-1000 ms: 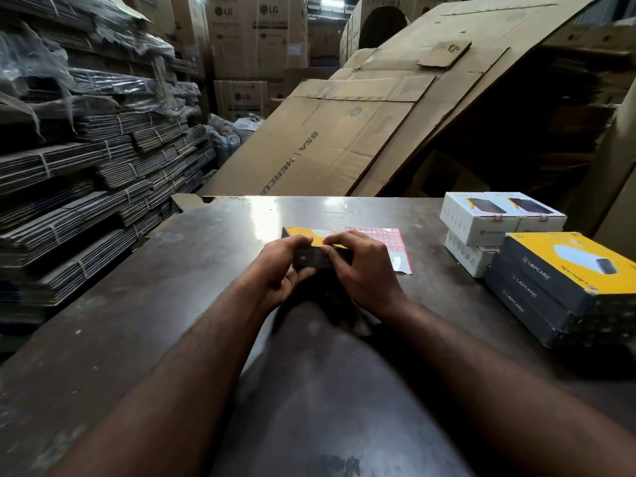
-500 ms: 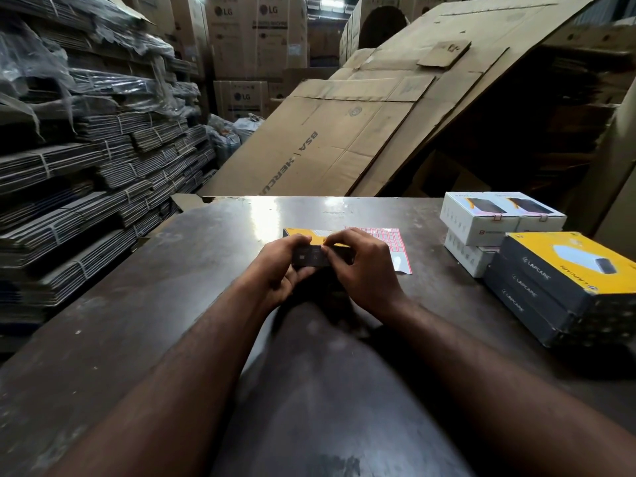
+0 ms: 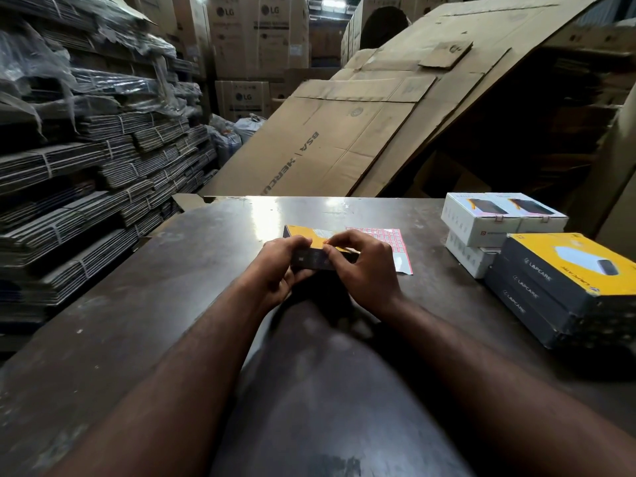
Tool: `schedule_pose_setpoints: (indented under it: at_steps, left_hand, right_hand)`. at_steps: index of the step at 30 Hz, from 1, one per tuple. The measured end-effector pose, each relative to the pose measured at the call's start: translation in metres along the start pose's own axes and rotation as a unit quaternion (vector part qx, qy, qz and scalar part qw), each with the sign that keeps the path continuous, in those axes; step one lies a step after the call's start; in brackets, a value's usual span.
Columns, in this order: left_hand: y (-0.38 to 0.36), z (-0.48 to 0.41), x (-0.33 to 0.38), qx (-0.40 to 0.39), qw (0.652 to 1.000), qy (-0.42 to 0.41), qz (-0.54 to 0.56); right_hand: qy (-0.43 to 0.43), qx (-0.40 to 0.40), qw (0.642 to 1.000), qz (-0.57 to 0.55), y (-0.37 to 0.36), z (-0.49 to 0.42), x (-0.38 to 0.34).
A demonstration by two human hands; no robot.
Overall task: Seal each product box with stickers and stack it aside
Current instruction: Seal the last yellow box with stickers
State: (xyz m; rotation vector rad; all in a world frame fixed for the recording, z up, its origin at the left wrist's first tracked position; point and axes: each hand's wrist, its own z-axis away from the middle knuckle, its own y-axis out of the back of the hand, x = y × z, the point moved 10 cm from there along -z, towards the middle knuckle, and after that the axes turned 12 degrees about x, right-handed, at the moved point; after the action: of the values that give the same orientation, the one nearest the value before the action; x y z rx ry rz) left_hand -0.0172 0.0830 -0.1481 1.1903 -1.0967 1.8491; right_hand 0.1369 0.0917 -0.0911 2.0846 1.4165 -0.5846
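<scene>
On the dark, scuffed worktop, the left grip and right grip clasp the near edge of a flat, yellow-topped, dark-sided cardboard box. A red-gridded sticker sheet lies just right.

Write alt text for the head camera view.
A left hand and right hand grip a yellow-topped product box at a dark table. A red sticker sheet lies beside it; stacked yellow-and-grey boxes and white boxes sit at the right.

Yellow-topped product box at frame centre, dark near side facing the viewer. Just right of it, pink-and-white sticker sheet lying flat. At right edge, stack of matching boxes, with white boxes stacked behind.
</scene>
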Motion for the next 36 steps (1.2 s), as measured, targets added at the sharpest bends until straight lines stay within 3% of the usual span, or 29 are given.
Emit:
schedule_pose_setpoints:
  at_steps: [6,10,14,23,36]
  left_hand:
    - [0.011,-0.005,-0.001,0.033,0.999,-0.003,-0.023]
    - [0.009,-0.004,-0.002,0.032,0.999,-0.009,-0.043]
    - [0.009,-0.003,0.0,0.039,0.998,-0.022,-0.05]
    - [0.008,-0.002,0.005,0.022,0.995,-0.046,-0.083]
    - [0.009,-0.006,0.008,0.008,0.994,-0.055,-0.096]
  right_hand:
    - [-0.066,0.015,0.996,-0.055,0.002,-0.005,0.013]
    - [0.014,-0.06,0.998,0.008,-0.013,0.003,0.002]
    - [0.052,-0.039,0.997,0.029,-0.008,0.001,-0.004]
    - [-0.053,-0.037,0.998,-0.021,-0.008,-0.001,0.014]
    - [-0.133,-0.056,0.985,-0.09,-0.011,0.0,0.023]
